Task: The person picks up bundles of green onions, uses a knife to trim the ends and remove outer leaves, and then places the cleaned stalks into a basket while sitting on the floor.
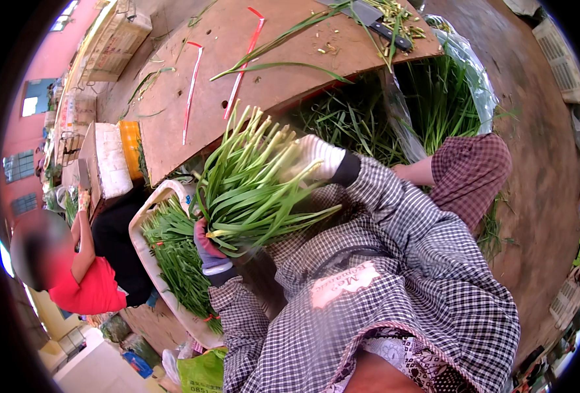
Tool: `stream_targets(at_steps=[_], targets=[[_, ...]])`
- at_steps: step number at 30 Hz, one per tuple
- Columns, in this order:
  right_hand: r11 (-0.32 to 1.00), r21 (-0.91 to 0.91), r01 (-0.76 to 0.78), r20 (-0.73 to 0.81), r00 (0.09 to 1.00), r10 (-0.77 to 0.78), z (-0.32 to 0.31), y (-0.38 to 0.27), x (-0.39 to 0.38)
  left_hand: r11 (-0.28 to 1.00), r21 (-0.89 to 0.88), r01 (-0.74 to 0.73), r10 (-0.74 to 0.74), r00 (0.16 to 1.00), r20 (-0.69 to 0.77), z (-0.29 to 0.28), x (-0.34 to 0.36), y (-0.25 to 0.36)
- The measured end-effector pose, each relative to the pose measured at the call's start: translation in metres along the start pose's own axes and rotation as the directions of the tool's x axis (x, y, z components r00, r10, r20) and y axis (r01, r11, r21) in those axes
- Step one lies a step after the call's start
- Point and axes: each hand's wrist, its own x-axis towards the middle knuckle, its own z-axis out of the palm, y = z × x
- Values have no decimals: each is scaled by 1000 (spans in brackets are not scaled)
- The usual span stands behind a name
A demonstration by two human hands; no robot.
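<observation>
My left hand [210, 245] in a grey-purple glove is closed on a large bunch of long green leafy stalks [257, 190], its pale cut ends pointing up and right. My right hand [317, 157] in a white glove is at the bunch's upper right side, its fingers smeared by motion and partly hidden. Below left, a pale plastic basket [140, 219] holds more tied green bundles [178, 262]. Above, a brown board [165, 111] carries loose leaves, trimmings, two red-and-white ties [244, 59] and a knife [385, 33] with a black handle.
Under the board's right edge, plastic-lined greens [447, 98] stand beside my bent knee [467, 177]. A co-worker in red [93, 281] sits at the left, holding a blade by a foam box [113, 157]. Crates [561, 62] line the brown floor [532, 196] at the right.
</observation>
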Motion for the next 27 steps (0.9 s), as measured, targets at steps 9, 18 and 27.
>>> stream_targets(at_steps=[9,18,27], targets=[[969,-165,-184,-120,979,166,-45,-27,-57,985,94,-142,141,990,25,-33,-1,-11],[773,-595,-220,-269,961,66,-98,-11,-86,935,268,-231,210,972,106,-37,9,-1],[972,-176,-158,-248,962,111,-46,-67,34,698,596,-397,346,915,205,-52,17,1]])
